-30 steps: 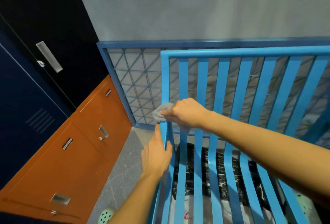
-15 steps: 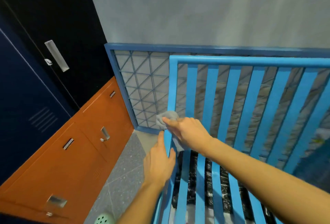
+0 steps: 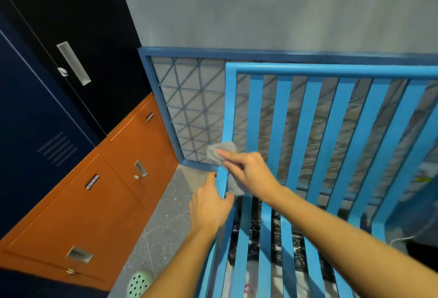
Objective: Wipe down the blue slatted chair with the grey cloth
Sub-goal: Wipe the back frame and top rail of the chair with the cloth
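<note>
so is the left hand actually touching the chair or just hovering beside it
Touching. Head view: the left hand grips the blue chair at its left upright, thumb on the inner side, fingers on the outer, no gap.

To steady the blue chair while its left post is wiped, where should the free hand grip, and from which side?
Probably grip the blue chair low on its left post, where back meets seat, from the outer side: the narrow bar lets fingers wrap it, clear of the grey cloth above. The left hand grips there.
</note>
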Motion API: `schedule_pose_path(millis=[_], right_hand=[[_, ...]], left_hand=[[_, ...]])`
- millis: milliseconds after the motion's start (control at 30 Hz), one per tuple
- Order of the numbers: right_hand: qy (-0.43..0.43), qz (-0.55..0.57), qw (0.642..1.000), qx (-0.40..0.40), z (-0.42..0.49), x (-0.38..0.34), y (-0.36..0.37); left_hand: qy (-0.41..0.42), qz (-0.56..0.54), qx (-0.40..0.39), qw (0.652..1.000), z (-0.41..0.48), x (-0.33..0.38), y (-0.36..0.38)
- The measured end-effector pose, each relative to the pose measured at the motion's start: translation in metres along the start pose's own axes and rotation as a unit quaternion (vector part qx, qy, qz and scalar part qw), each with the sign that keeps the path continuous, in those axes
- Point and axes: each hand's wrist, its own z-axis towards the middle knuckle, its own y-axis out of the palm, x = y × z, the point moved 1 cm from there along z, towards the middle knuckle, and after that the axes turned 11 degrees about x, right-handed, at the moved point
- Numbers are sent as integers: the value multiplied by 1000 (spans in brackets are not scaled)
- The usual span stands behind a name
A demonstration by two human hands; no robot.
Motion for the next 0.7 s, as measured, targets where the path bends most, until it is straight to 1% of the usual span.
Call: schedule_pose_path(millis=[67,167,200,300,367,400,467,533,567,633,700], right_hand=[[27,54,998,11,-29,-5,9],[117,143,982,27,-60,-13,19],[137,165,976,29,-68,-15,22],[163,209,963,39,-90,-29,29],[198,247,947,52,-96,-37,32],[206,248,945,54,-92,-37,30],[172,184,966,53,-72,-27,24],[93,61,993,39,-38,-13,13],[55,-7,998,31,-19,-8,6],[0,-119,993,20,22,-1,-9],[-39,-186,982,13,64,-1,-24]], left_hand=[[7,-31,7,999,-1,0,-2],[6,-125,39,991,-6,-4,-4],[9,-135,51,990,-7,-5,-5],[30,-100,73,992,-9,-3,-8],[37,-81,68,994,-9,-1,-8],[32,-79,63,994,-9,1,-9],[22,-74,58,995,-9,4,-9],[8,-56,60,997,-7,4,-7],[0,-45,60,997,-6,3,-6],[-18,-38,57,998,-6,3,-6],[-23,-38,56,997,-5,3,-6]])
